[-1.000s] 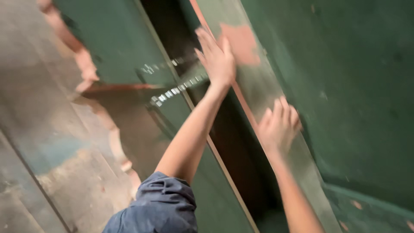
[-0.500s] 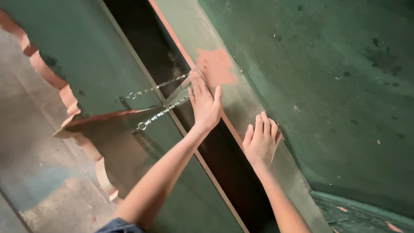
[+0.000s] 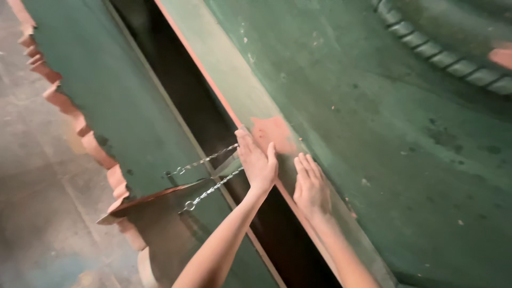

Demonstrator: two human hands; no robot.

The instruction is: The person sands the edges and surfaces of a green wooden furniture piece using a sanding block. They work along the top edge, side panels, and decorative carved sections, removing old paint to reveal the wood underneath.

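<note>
My two hands have drawn closer together since a second ago, when my left hand (image 3: pixel 257 162) reached high up the panel and my right hand (image 3: pixel 311 185) lay well below it. Half a second ago the gap was already smaller; now they sit just beside each other, both flat on the green metal door (image 3: pixel 373 138), near its orange-edged rim. The view has also swung, so the dark gap (image 3: pixel 176 90) now runs more steeply up the frame. I judge from this that I am gathering my push onto one spot of the door edge rather than spreading it.

My fingers are spread wide and straight on both hands, palms pressed to the painted surface, gripping nothing at all. The left palm lies across the rim right where the dark gap begins, its fingertips beside a worn orange patch (image 3: pixel 273 133) of bare paint. The right palm lies wholly on the green face, just right of the rim.

Counting: two hands, both mine, two bare forearms. Two thin chains (image 3: pixel 208 160) cross the gap to the left of my left hand, the lower one ending in a small ring. Two green panels, the door under my palms and the other panel (image 3: pixel 106 96) across the gap, with its ragged orange edge. One bent rusty flap (image 3: pixel 154 213) hangs below the chains. One ribbed tyre (image 3: pixel 442 53) shows at the top right corner. The concrete floor (image 3: pixel 37 176) lies to the left
</note>
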